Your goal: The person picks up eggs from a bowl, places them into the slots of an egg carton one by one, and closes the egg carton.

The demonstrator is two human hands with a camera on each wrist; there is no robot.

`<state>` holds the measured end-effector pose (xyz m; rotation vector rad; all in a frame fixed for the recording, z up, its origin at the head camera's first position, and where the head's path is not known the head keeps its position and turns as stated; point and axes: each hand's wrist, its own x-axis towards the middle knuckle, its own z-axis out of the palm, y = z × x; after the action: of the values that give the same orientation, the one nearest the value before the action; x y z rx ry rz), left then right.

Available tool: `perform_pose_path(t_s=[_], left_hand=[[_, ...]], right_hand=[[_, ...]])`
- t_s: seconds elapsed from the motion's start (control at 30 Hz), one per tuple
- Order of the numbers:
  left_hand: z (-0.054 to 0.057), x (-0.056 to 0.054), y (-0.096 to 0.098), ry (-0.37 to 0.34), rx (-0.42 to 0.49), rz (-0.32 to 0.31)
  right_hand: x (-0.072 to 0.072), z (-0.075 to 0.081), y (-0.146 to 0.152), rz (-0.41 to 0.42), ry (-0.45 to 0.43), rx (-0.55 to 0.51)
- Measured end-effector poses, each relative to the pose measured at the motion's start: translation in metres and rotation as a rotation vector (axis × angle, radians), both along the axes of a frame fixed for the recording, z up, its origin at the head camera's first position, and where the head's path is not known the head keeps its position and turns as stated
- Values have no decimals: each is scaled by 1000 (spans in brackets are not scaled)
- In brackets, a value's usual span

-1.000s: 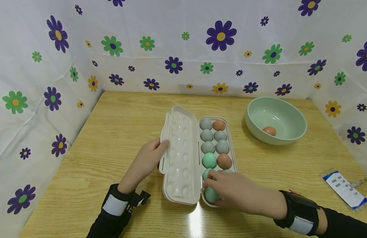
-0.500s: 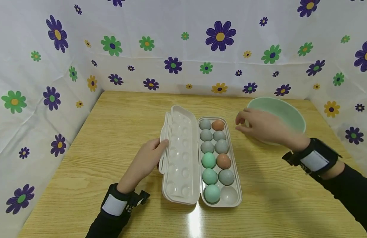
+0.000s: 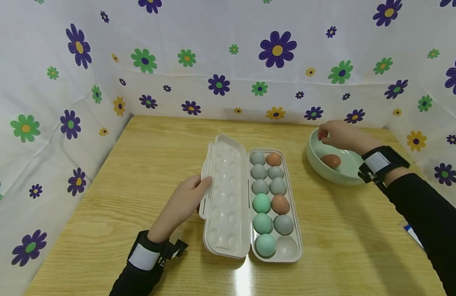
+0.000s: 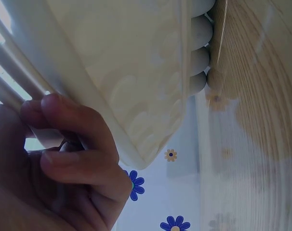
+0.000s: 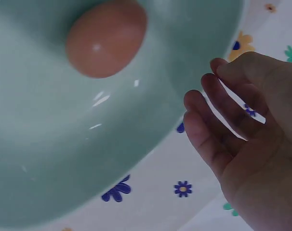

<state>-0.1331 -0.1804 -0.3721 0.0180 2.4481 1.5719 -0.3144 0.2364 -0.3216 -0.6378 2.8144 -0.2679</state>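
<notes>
My left hand [image 3: 185, 201] grips the outer edge of the raised white lid [image 3: 228, 197] of a plastic egg carton. In the left wrist view, fingers [image 4: 73, 166] curl at the lid's slotted edge. Grey, green and brown eggs [image 3: 262, 203] sit in the carton's base; its near right cup [image 3: 287, 248] holds none. Over the green bowl [image 3: 335, 179] hangs my right hand [image 3: 344, 135], fingers loosely bent with nothing between them. A single brown egg [image 3: 331, 161] lies in the bowl, apart from the fingertips in the right wrist view.
The carton and bowl stand on a wooden table [image 3: 157, 144]. Flower-printed white cloth [image 3: 242, 53] closes off the back and sides. A badge [image 3: 413, 234] shows at the right, partly hidden by my right sleeve [image 3: 416, 213].
My right hand has gone from the carton's near end, rightward and away from me, to above the bowl. My left hand keeps its hold on the lid. The head view has shifted slightly.
</notes>
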Motion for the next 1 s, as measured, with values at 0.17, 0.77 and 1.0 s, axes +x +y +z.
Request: perform_pose_path(t_s=[0.17,0.77,1.0], left_hand=[[-2,1,0,2,4,-5],[-3,-1,0,7,1,-19],[0,0,0,6,-13,-13]], right_hand=[[-8,-17,10,4,-32,9],[-11,-30,20,68,-336,181],[-3,-23,26,-16,-280,39]])
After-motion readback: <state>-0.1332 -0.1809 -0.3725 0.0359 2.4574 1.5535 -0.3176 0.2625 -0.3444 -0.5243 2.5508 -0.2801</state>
